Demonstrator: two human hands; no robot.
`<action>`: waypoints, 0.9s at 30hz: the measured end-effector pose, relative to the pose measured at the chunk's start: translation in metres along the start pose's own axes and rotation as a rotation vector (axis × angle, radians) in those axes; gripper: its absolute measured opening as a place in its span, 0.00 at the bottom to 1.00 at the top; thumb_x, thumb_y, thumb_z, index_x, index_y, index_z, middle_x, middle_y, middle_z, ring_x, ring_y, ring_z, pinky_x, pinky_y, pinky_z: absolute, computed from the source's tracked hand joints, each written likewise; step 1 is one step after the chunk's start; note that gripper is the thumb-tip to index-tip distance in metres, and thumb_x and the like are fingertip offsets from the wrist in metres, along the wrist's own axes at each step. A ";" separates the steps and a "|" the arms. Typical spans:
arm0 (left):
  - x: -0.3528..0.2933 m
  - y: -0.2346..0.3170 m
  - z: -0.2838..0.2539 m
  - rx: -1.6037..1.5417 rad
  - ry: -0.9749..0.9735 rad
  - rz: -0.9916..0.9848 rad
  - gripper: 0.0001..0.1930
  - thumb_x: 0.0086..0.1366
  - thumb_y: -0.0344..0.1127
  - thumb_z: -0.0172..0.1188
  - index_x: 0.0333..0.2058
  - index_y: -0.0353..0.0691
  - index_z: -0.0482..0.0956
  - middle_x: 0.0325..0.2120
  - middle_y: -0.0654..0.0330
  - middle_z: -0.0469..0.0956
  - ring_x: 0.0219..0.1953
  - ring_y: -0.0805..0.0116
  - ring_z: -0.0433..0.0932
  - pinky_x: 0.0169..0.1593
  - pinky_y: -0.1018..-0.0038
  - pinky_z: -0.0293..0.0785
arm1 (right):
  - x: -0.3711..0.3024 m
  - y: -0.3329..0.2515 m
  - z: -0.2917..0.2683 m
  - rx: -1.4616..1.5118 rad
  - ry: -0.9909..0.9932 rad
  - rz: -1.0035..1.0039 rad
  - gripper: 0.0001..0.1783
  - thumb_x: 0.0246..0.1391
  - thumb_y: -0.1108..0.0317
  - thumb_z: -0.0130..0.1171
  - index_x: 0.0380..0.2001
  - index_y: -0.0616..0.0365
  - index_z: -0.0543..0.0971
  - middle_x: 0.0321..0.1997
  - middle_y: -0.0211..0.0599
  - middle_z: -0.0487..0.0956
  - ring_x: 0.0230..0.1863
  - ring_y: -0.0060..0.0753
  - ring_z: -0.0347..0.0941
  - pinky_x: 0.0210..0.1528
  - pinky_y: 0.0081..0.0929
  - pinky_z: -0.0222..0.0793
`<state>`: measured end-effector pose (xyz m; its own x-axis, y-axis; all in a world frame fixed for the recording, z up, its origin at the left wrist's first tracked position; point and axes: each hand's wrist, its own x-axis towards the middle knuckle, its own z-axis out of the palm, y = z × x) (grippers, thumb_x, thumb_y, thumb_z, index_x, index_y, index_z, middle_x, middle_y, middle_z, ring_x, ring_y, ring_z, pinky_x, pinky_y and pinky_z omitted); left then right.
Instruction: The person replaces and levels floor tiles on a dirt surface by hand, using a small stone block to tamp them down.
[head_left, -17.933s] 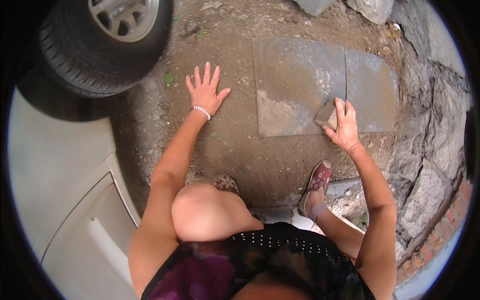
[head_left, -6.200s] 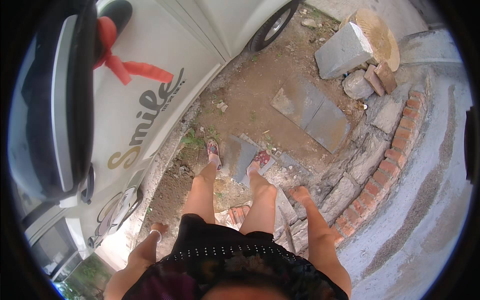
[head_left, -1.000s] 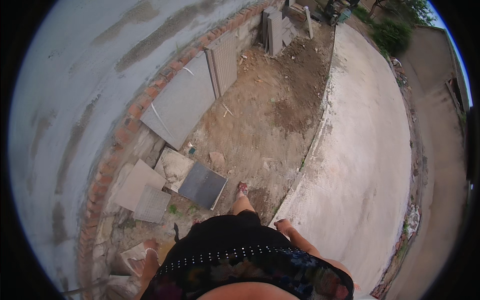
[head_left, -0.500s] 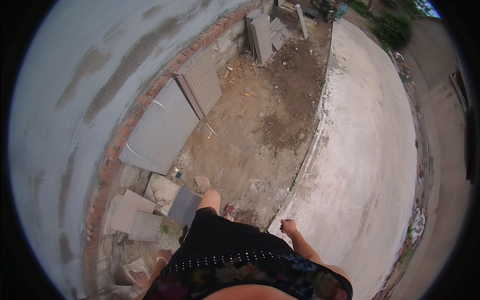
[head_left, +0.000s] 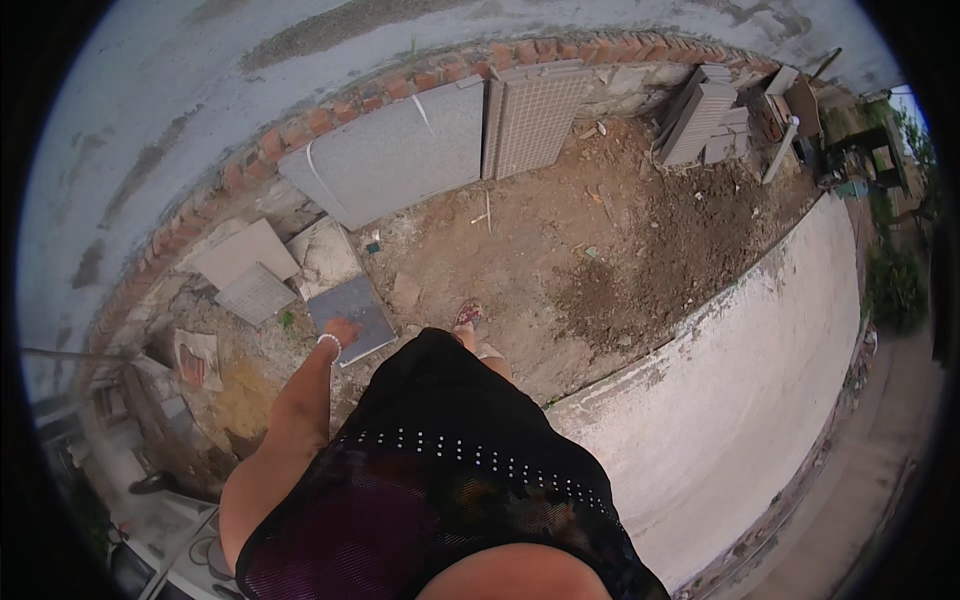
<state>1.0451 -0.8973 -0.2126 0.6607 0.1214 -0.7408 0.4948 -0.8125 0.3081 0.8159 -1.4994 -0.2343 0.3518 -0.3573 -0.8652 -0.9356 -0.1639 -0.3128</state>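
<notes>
My left hand point(head_left: 343, 331), with a pale beaded bracelet at the wrist, hangs in front of a dark grey slab point(head_left: 352, 318) lying on the ground. Its fingers look loosely bent and hold nothing I can see. It is small in the picture, and I see no sign of it touching the slab. My right hand is out of view, hidden past my body. Below my black skirt point(head_left: 450, 385) one foot in a patterned shoe point(head_left: 468, 315) stands on the dirt.
Large grey panels point(head_left: 400, 150) and a gridded stack point(head_left: 537, 115) lean on the brick-edged wall point(head_left: 270, 143). Pale tiles point(head_left: 248, 258) lie at left. More slabs point(head_left: 697, 122) stand farther off. Loose soil point(head_left: 670, 240) borders a raised concrete strip point(head_left: 730, 370) on the right.
My view has turned to the right, so the wall and panels now run across the top. My left hand has swung forward, and my right hand has left the picture.
</notes>
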 end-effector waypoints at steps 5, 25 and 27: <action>-0.085 0.009 0.047 -0.283 0.167 -0.318 0.20 0.56 0.49 0.49 0.19 0.40 0.80 0.21 0.54 0.79 0.30 0.55 0.77 0.40 0.65 0.70 | 0.039 -0.148 -0.096 -0.181 -0.122 -0.049 0.08 0.48 0.68 0.52 0.25 0.63 0.73 0.20 0.36 0.72 0.18 0.29 0.68 0.20 0.27 0.63; -0.364 0.248 0.507 -0.946 -0.170 -1.143 0.15 0.49 0.41 0.55 0.35 0.40 0.80 0.37 0.54 0.79 0.42 0.60 0.77 0.43 0.71 0.73 | 0.024 -0.453 0.133 -0.921 -0.599 -0.312 0.04 0.50 0.73 0.49 0.23 0.59 0.67 0.15 0.32 0.63 0.13 0.27 0.61 0.12 0.23 0.54; -0.363 0.240 0.510 -1.044 -0.068 -1.227 0.14 0.49 0.40 0.56 0.32 0.40 0.81 0.35 0.54 0.79 0.39 0.61 0.78 0.41 0.71 0.73 | -0.019 -0.428 0.185 -1.035 -0.689 -0.341 0.05 0.50 0.73 0.49 0.22 0.59 0.67 0.14 0.32 0.63 0.13 0.27 0.60 0.12 0.23 0.53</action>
<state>0.6361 -1.4270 -0.1745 -0.4144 0.3260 -0.8497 0.8480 0.4773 -0.2304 1.2041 -1.2529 -0.1566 0.1893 0.3387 -0.9217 -0.2340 -0.8960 -0.3773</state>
